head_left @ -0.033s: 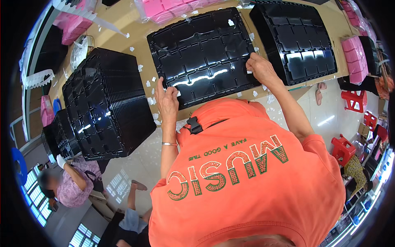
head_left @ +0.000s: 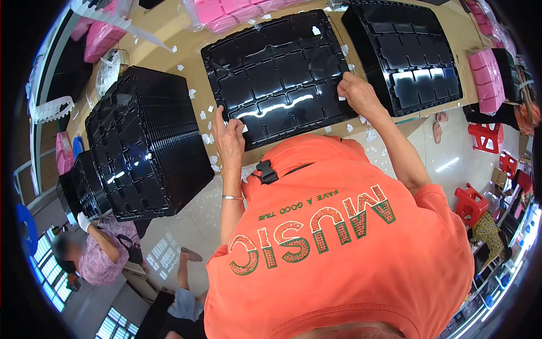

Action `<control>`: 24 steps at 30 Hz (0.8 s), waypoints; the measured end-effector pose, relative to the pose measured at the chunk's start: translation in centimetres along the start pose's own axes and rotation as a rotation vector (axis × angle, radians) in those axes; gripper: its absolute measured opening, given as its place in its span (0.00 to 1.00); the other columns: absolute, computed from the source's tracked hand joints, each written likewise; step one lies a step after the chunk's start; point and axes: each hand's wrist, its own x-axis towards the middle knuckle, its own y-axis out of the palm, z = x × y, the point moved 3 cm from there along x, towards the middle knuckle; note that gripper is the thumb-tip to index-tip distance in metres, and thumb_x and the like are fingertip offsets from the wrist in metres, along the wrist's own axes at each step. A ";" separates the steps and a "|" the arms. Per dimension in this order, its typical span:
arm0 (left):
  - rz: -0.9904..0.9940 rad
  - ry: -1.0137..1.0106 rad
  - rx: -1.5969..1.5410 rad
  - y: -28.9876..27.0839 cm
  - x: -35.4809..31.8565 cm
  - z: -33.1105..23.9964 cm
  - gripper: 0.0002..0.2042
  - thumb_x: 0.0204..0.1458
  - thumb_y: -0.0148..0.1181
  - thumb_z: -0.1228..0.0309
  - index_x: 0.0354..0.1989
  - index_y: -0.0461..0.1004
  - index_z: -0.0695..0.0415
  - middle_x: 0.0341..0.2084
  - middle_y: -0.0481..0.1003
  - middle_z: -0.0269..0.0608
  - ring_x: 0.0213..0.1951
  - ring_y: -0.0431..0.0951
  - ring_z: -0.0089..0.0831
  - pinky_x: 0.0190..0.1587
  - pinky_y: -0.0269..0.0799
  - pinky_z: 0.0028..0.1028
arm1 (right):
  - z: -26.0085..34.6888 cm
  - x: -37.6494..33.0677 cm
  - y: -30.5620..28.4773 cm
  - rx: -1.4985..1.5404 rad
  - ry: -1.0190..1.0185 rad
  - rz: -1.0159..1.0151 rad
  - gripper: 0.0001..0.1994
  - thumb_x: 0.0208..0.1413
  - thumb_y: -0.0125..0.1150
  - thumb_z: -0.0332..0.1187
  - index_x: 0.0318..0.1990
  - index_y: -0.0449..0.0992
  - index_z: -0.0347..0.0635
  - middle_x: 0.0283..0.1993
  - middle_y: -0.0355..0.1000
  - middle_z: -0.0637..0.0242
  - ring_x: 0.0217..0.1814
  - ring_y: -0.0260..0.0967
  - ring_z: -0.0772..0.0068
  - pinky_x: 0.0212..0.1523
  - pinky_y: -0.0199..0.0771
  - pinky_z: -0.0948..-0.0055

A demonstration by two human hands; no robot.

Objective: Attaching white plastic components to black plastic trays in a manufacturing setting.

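A wide black plastic tray (head_left: 282, 73) with moulded compartments lies in front of me, light glaring off its near half. At its near left corner is my left hand (head_left: 230, 141), index finger stretched along the tray's edge and the other fingers bent in against the rim. Beside that thumb shows a small white piece (head_left: 244, 129). My right hand (head_left: 358, 96) is closed at the tray's right edge, fingertips pressed together on the rim. Another small white scrap (head_left: 342, 99) shows just below those fingers. My fingers hide parts of the rim.
Tall stacks of black trays stand left (head_left: 169, 141) and right (head_left: 420, 62). White scraps (head_left: 192, 93) dot the brown tabletop (head_left: 164, 22). Pink wrapped packs (head_left: 226, 11) lie at the far edge. Another person (head_left: 104, 254) is at lower left; red stools (head_left: 471, 204) stand at right.
My hands and the tray stay in place. At the lower left, a partly visible person's leg and light-blue clothing have shifted slightly.
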 end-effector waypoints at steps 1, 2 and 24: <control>0.002 -0.006 -0.009 0.1 0.0 0.0 0.04 0.41 0.62 0.79 0.26 0.73 0.60 0.56 0.63 0.55 0.54 0.65 0.52 0.55 0.62 0.41 | 0.1 -0.7 -0.2 -0.002 0.009 0.002 0.03 0.44 0.57 0.22 0.25 0.69 0.37 0.29 0.62 0.61 0.34 0.68 0.57 0.34 0.68 0.60; -0.001 -0.017 -0.015 0.1 0.0 0.2 0.04 0.41 0.62 0.79 0.26 0.73 0.60 0.56 0.63 0.55 0.54 0.65 0.52 0.55 0.62 0.41 | 0.8 -1.6 -0.8 -0.008 -0.027 -0.012 0.03 0.44 0.57 0.22 0.25 0.69 0.37 0.28 0.62 0.61 0.34 0.67 0.57 0.34 0.67 0.60; -0.032 -0.170 0.075 -5.7 -0.9 -0.1 0.04 0.45 0.60 0.80 0.29 0.73 0.65 0.50 0.68 0.51 0.47 0.71 0.49 0.48 0.67 0.40 | -2.7 8.8 -2.2 -0.049 0.117 -0.133 0.09 0.49 0.51 0.24 0.36 0.77 0.40 0.37 0.69 0.56 0.41 0.71 0.53 0.40 0.71 0.60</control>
